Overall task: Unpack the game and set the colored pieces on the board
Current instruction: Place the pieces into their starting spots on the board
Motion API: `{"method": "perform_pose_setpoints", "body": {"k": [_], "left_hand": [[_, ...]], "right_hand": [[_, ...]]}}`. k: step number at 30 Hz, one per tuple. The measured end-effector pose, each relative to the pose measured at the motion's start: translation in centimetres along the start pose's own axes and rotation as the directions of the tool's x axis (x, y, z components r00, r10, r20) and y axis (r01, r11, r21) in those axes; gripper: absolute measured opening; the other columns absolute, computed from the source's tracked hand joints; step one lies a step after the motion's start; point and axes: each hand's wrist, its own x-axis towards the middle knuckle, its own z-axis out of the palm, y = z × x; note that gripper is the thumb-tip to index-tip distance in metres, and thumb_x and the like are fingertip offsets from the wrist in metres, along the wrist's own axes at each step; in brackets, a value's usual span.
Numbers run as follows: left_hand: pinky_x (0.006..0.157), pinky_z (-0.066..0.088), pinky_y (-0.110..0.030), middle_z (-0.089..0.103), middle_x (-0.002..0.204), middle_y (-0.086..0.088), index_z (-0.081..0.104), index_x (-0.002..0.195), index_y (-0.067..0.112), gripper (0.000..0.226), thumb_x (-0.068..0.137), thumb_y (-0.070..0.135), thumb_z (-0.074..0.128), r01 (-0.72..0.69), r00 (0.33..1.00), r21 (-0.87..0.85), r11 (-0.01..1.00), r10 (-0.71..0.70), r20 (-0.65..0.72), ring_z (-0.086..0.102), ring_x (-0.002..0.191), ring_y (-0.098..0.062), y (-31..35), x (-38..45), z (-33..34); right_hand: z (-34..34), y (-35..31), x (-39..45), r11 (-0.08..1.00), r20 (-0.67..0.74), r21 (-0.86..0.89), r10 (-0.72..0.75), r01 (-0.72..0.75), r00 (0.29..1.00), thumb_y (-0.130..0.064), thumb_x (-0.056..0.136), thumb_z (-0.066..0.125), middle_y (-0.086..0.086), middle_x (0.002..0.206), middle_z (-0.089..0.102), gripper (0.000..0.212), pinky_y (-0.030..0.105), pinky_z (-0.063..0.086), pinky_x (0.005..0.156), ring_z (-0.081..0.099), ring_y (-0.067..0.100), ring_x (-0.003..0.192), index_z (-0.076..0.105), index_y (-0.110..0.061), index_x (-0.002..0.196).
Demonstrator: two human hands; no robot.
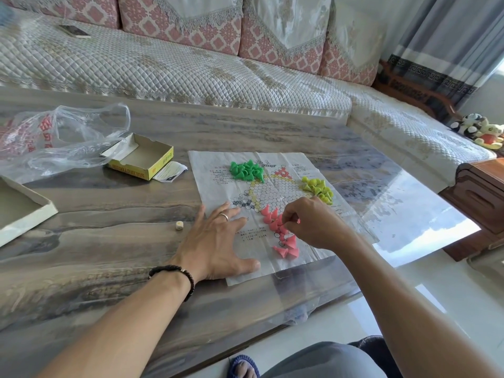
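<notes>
Where hands [218,236] crowd board [313,165], table edge near.

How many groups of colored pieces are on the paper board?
3: green pieces at the far left part of the board, yellow pieces at the far right, pink pieces near the right hand, which may hide some.

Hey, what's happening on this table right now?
A person is setting up a board game on a paper board. The left hand lies flat with fingers spread, holding the sheet down, while the right hand pinches among the pink pieces. The green pieces and yellow pieces sit in loose heaps. The opened box and a die lie alongside.
</notes>
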Motion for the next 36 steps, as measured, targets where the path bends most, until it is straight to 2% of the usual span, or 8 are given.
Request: {"method": "perform_pose_setpoints", "body": {"k": [5, 10, 14, 18, 25, 29, 32, 36], "left_hand": [[0.119, -0.003, -0.049, 0.017, 0.16, 0.006, 0.037, 0.146, 0.025, 0.098, 0.065, 0.076, 0.057, 0.001, 1.0, 0.002, 1.0, -0.001, 0.0, -0.001, 0.147, -0.007, 0.0, -0.1, 0.0], [0.119, -0.003, -0.048, 0.017, 0.16, 0.007, 0.036, 0.146, 0.025, 0.098, 0.065, 0.076, 0.057, 0.007, 1.0, 0.014, 1.0, -0.007, 0.0, 0.0, 0.147, -0.006, 0.1, 0.0, 0.0], [0.12, -0.004, -0.046, 0.018, 0.159, 0.008, 0.036, 0.146, 0.025, 0.099, 0.065, 0.076, 0.057, 0.01, 1.0, 0.004, 1.0, -0.01, -0.007, 0.001, 0.147, -0.005, 0.1, 0.0, 0.0], [0.119, -0.004, -0.047, 0.016, 0.16, 0.007, 0.034, 0.148, 0.024, 0.105, 0.062, 0.082, 0.052, 0.004, 1.0, 0.013, 1.0, -0.004, 0.017, 0.0, 0.147, -0.006, 0.1, -0.1, -0.2], [0.12, -0.003, -0.047, 0.016, 0.16, 0.007, 0.034, 0.148, 0.025, 0.1, 0.066, 0.079, 0.056, 0.002, 1.0, 0.024, 1.0, -0.002, 0.016, 0.001, 0.147, -0.007, 0.1, -0.1, -0.2], [0.12, -0.003, -0.047, 0.015, 0.16, 0.008, 0.034, 0.147, 0.026, 0.098, 0.067, 0.078, 0.056, 0.006, 1.0, 0.017, 1.0, -0.006, 0.01, 0.0, 0.147, -0.006, 0.1, -0.1, -0.1], [0.12, -0.003, -0.047, 0.015, 0.16, 0.008, 0.034, 0.147, 0.026, 0.1, 0.064, 0.08, 0.051, 0.007, 1.0, 0.021, 1.0, -0.007, 0.016, 0.0, 0.147, -0.006, 0.1, -0.1, -0.1], [0.12, -0.004, -0.047, 0.016, 0.16, 0.008, 0.034, 0.147, 0.026, 0.099, 0.065, 0.078, 0.054, 0.009, 1.0, 0.006, 1.0, -0.009, 0.016, 0.001, 0.147, -0.006, 0.0, -0.1, 0.0]], "right_hand": [[-0.2, 0.0, -0.4, 0.999, -0.041, 0.051, 0.006, -0.004, 0.999, -0.007, 0.081, 0.063, -0.005, 0.077, 0.069, 0.013, 0.038, 0.058, 0.069, 0.066, 0.014, 0.071, 0.072, -0.015, 0.086], [-0.8, -0.2, -1.3, 0.995, -0.09, 0.09, -0.021, 0.029, 0.996, -0.008, 0.08, 0.065, -0.012, 0.07, 0.066, 0.013, 0.038, 0.057, 0.066, 0.065, 0.01, 0.066, 0.072, -0.018, 0.078], [-1.1, -0.9, -2.5, 0.995, 0.039, 0.074, -0.072, 0.069, 0.997, -0.032, 0.079, 0.072, -0.018, 0.079, 0.061, 0.003, 0.031, 0.053, 0.075, 0.059, 0.002, 0.079, 0.074, -0.029, 0.079], [-0.3, -1.8, -3.4, 0.993, 0.066, -0.083, -0.082, 0.087, 0.994, -0.049, 0.078, 0.068, -0.013, 0.094, 0.052, 0.022, 0.03, 0.035, 0.086, 0.042, 0.008, 0.096, 0.074, -0.03, 0.086], [0.2, -3.0, -3.2, 0.999, -0.046, -0.007, -0.039, 0.039, 0.998, -0.035, 0.082, 0.068, -0.013, 0.093, 0.057, 0.011, 0.033, 0.036, 0.086, 0.043, 0.009, 0.094, 0.074, -0.025, 0.084], [-1.0, -1.6, -2.2, 0.936, -0.166, 0.351, 0.084, -0.021, 0.983, -0.022, 0.082, 0.071, -0.016, 0.07, 0.062, 0.008, 0.021, 0.045, 0.065, 0.056, -0.001, 0.065, 0.067, -0.025, 0.076], [-1.2, -0.1, -1.9, 0.906, -0.213, 0.419, 0.169, -0.066, 0.962, -0.014, 0.083, 0.068, -0.013, 0.067, 0.06, 0.012, 0.021, 0.043, 0.064, 0.052, 0.0, 0.061, 0.065, -0.026, 0.085], [-1.3, 0.7, -2.4, 0.907, -0.26, 0.409, 0.216, -0.096, 0.941, -0.01, 0.082, 0.069, -0.018, 0.071, 0.063, 0.01, 0.005, 0.04, 0.06, 0.056, -0.009, 0.062, 0.072, -0.019, 0.082]]}}
